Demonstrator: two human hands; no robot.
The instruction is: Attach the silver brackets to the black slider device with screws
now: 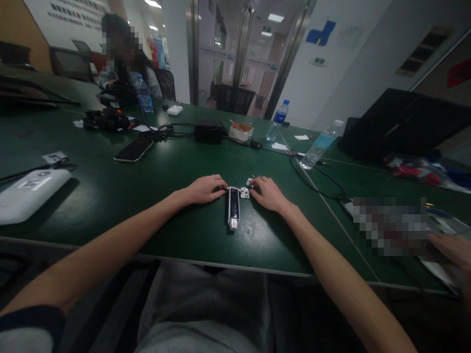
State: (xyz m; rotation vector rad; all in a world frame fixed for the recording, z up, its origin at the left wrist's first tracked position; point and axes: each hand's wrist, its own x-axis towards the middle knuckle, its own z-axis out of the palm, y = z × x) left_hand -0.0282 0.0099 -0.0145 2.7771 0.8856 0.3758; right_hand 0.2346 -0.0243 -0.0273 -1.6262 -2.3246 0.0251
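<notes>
A slim, long device [234, 206] with a black face, pale edges and a silver block at its near end lies on the green table [191, 235] between my hands. My left hand [206, 189] is closed at its far left corner, fingertips pressed around something small and dark that I cannot make out. Just right of the device lies a small white piece with dark holes [245, 192]. My right hand [269, 193] rests beside it, fingers closed near a similar white piece [249, 182]; whether they grip it is hidden.
Farther back are a black box [208, 131], a small carton [241, 132], cables and water bottles [277, 120]. A phone [134, 148] and a white device [33, 195] lie left. Another person [125, 63] sits across; another person's hand [451, 250] is at right.
</notes>
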